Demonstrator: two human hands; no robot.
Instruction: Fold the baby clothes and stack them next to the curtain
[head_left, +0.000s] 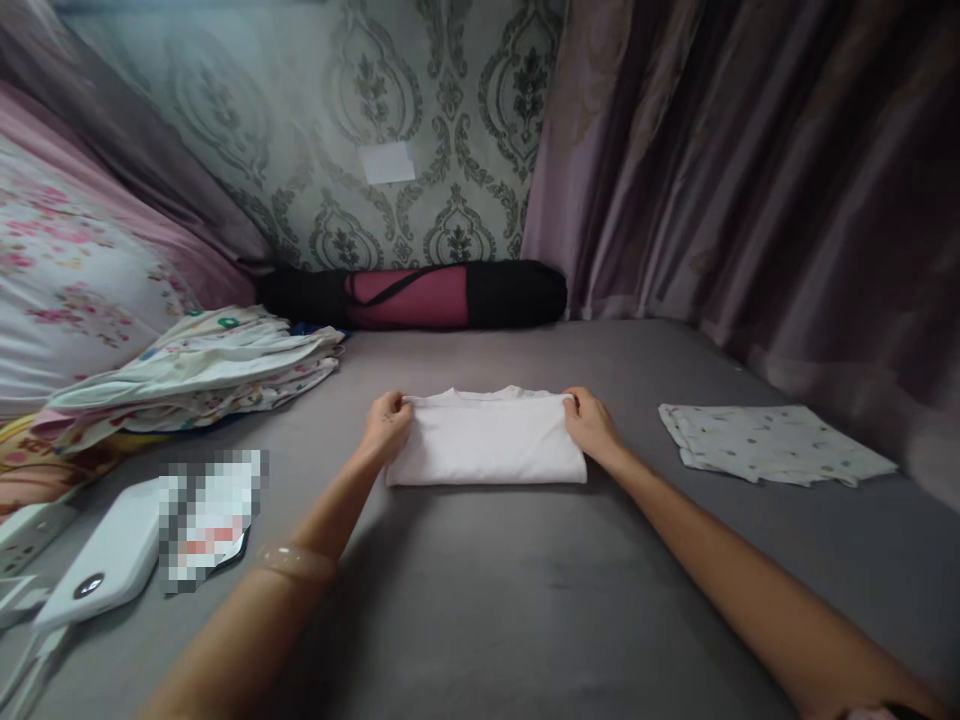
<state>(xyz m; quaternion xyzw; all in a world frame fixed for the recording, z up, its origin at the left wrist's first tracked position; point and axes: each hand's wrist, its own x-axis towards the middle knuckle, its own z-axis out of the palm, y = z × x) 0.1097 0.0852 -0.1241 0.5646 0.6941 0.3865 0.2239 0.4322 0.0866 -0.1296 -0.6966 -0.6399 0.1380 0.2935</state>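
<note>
A white garment (pixel 487 440), folded into a flat rectangle, lies on the grey bedsheet (pixel 480 600) in front of me. My left hand (pixel 388 425) pinches its far left corner between thumb and fingers. At the far right corner, my right hand (pixel 590 422) grips the cloth the same way. Part of a collar or another edge shows just beyond the folded far edge. A translucent bangle (pixel 298 560) circles my left wrist.
Right of the garment lies a folded patterned cloth (pixel 772 442). Piled clothes (pixel 217 365) and a floral pillow (pixel 82 270) are at left, near a white power bank (pixel 112 545) with cables and a power strip (pixel 30 535). A black-and-maroon rolled bag (pixel 420 297) rests against the wall.
</note>
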